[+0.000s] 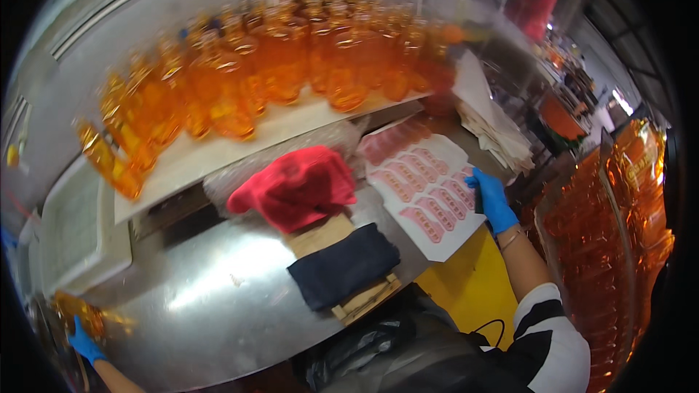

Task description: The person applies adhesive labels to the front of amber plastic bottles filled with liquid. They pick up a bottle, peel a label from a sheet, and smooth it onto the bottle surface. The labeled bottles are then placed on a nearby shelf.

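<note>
At the lower left, my left hand [86, 343], in a blue glove, is closed on a clear bottle of amber liquid [93, 318] that lies tilted at the metal table's edge. The grip is partly hidden. My right hand [496, 202], also gloved in blue, is at the right edge of a white sheet of pink labels [426, 240], its fingers bent and pinching there. Whether a single label is between the fingertips cannot be made out. Several curved pink labels sit in rows on the sheet, with more pink ones [393, 140] at its far end.
Several amber bottles [280, 54] crowd a raised white shelf [182, 167] at the back. A red cloth [298, 185] and a dark folded cloth [346, 266] on a wooden block [368, 298] occupy mid-table. A white tub [80, 222] stands left; wrapped amber bottles [597, 247] are stacked right.
</note>
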The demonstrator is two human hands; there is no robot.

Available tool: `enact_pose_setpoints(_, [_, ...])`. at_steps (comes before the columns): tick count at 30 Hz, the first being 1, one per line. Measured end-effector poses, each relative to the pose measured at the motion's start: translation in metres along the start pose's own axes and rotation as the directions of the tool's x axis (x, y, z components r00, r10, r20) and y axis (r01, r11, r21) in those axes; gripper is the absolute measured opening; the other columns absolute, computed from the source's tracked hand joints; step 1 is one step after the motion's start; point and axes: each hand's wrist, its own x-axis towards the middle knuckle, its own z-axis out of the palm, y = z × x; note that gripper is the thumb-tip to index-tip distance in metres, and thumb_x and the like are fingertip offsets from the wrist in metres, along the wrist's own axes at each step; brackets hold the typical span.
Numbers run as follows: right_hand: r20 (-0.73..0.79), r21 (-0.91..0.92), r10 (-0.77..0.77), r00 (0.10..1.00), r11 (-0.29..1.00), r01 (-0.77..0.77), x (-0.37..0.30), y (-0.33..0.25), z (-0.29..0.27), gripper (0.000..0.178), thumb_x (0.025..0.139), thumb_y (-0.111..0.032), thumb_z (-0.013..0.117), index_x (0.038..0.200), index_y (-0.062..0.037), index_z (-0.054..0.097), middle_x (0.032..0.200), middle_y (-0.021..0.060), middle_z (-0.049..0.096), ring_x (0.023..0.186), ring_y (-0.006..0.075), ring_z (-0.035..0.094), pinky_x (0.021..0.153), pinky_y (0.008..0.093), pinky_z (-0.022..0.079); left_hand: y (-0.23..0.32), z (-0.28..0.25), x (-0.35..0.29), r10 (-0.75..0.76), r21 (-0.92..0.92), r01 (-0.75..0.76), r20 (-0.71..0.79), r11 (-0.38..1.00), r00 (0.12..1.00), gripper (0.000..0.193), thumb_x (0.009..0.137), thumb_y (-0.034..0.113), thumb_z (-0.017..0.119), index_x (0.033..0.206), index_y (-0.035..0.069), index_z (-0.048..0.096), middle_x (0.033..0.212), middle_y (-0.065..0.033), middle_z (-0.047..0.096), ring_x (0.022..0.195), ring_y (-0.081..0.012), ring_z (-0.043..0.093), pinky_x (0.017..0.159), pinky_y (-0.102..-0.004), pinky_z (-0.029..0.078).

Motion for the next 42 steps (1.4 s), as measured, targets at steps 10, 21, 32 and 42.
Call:
enact_pose_setpoints(10, [0.681,-0.583,-0.388,0.622,0.227,0.780,0.065,-0.008,0.057,0.027,0.081,-0.011,0.048,0.099,-0.0177,0.066,0.114,0.0033,0.058,0.092,0.0248,0.057,0.079,0.0357,0.047,0.098,-0.023,-0.146,0.019,0.177,0.012,-0.172,0.984,0.985,0.052,0.076,0.029,0.063,0.111,-0.007,0.051,0.106,-0.0185,0.057,0.091,-0.0283,0.058,0.077,-0.0374,0.049])
enact_pose_setpoints(21, [0.193,-0.746,-0.104,0.976,0.630,0.214,0.148,0.005,0.035,0.053,0.056,-0.041,0.080,0.082,0.0013,0.064,0.087,0.0186,0.062,0.081,0.0307,0.061,0.073,0.0378,0.048,0.347,0.046,-0.393,0.076,-0.589,0.435,0.648,0.681,0.758,0.053,0.079,0.030,0.057,0.121,-0.001,0.049,0.104,-0.0114,0.056,0.088,-0.0209,0.058,0.072,-0.0301,0.050])
enact_pose_setpoints(32, [0.083,-0.751,-0.322,0.943,0.602,0.272,0.157,0.001,0.034,0.028,0.068,-0.028,0.072,0.071,-0.0012,0.062,0.071,0.0159,0.062,0.066,0.0319,0.060,0.061,0.0387,0.047,0.387,0.126,-0.471,0.296,-0.556,0.419,0.788,0.717,0.540,0.073,0.077,0.002,0.061,0.138,0.002,0.021,0.118,-0.0125,0.046,0.103,-0.0198,0.049,0.089,-0.0314,0.042])
enact_pose_setpoints(42, [0.194,-0.441,-0.631,0.751,0.628,0.641,0.037,-0.070,0.088,0.014,0.075,-0.019,0.065,0.081,-0.0070,0.066,0.075,0.0105,0.062,0.066,0.0250,0.059,0.062,0.0339,0.046,0.378,0.120,-0.473,0.266,-0.546,0.439,0.791,0.713,0.551,0.062,0.082,0.007,0.060,0.134,0.002,0.028,0.122,-0.0112,0.045,0.108,-0.0198,0.047,0.092,-0.0323,0.040])
